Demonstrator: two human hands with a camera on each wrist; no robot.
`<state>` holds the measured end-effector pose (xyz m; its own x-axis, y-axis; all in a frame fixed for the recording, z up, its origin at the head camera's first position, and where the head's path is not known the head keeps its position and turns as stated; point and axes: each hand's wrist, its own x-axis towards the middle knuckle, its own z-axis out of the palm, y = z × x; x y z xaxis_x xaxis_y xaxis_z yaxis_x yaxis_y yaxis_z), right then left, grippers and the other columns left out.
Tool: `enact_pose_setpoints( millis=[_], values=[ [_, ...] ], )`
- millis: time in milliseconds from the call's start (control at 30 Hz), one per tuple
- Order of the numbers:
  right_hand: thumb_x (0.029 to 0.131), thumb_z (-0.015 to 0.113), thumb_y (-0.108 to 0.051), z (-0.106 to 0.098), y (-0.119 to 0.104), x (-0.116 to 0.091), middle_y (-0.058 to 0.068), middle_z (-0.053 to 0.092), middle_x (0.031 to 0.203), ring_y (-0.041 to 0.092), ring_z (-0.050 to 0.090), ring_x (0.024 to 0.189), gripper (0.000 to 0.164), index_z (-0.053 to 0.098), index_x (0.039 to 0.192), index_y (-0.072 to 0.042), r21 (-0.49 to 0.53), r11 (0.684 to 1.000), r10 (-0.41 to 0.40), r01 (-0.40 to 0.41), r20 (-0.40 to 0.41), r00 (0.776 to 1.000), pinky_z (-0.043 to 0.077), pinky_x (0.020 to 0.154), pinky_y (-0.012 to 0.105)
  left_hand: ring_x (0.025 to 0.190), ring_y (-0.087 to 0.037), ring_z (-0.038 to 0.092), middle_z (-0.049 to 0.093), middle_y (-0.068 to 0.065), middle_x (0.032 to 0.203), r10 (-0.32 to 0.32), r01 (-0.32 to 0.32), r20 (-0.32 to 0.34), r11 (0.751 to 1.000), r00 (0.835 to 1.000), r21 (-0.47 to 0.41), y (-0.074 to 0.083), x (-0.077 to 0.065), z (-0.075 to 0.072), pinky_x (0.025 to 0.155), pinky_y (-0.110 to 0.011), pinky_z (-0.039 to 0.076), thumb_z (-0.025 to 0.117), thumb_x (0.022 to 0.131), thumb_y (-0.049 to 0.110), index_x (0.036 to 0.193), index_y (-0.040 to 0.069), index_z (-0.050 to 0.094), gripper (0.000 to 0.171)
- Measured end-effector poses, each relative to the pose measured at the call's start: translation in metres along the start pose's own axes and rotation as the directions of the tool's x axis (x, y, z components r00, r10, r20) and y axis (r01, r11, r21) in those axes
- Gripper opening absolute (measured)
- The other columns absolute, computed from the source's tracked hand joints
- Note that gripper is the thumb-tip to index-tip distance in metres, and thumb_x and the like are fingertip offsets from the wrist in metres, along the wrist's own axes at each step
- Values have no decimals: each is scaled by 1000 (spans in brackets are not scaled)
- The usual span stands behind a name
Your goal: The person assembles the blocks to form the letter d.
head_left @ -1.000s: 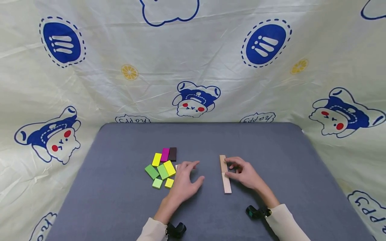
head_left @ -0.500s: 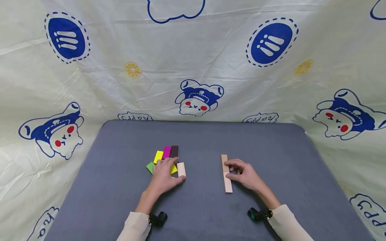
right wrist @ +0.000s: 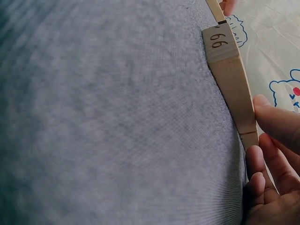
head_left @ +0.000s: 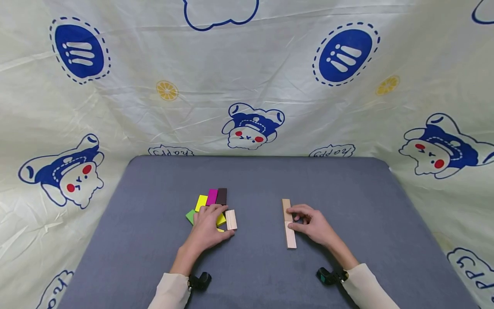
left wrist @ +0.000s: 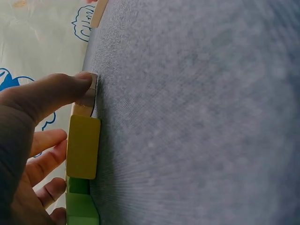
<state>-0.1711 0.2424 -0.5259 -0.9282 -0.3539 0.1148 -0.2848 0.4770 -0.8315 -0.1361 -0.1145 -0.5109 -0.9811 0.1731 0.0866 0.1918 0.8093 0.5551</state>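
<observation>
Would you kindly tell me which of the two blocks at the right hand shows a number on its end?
The paler block, the nearer of the two: digits show on its end; none show on the browner block beyond.

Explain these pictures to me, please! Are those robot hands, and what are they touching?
No robot here: that's a person's bare left hand and right hand. The wide view comes from a camera on the person's head, looking forward and down. The two sideways-looking close-ups come from wrist cameras, probably those black gadgets.

On the grey table lies a bunch of yellow blocks, green blocks, a magenta block and a dark block. Beside them, the left hand reaches around a pale block; I can't tell whether it's gripped. The right hand's thumb and a finger touch two plain blocks lying end to end.
</observation>
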Motion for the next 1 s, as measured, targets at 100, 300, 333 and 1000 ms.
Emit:
enact_pose_setpoints(
  millis=[100,300,333,1000],
  values=[
    [87,83,-13,0,-1,0,14,67,122,19,59,88,38,73,123,-7,4,1000,-4,4,7,1000,43,67,22,119,-31,48,61,-9,136,2,-2,2,1000,1000,17,0,0,0,89,-49,36,88,77,39,137,13,65,69],
    [85,83,-9,-1,-2,0,15,68,119,21,59,86,37,74,121,-6,4,1000,-28,28,-11,1000,43,66,22,119,-32,49,61,-10,135,23,-24,5,999,1000,31,0,2,2,87,-48,36,88,77,39,136,12,66,68],
    [85,84,-9,-1,-2,0,14,68,118,22,59,86,38,74,121,-6,3,1000,-28,28,-12,1000,43,66,22,119,-32,49,62,-10,134,24,-24,6,999,1000,31,0,2,2,87,-48,36,88,77,39,136,13,67,67],
    [86,83,-8,1,0,-1,15,68,119,23,60,88,38,73,122,-5,9,1000,11,-10,-14,1000,43,67,22,118,-29,54,65,-10,128,59,-59,-17,998,998,-19,12,16,4,98,-51,44,88,78,39,130,10,68,63]
  ],
)
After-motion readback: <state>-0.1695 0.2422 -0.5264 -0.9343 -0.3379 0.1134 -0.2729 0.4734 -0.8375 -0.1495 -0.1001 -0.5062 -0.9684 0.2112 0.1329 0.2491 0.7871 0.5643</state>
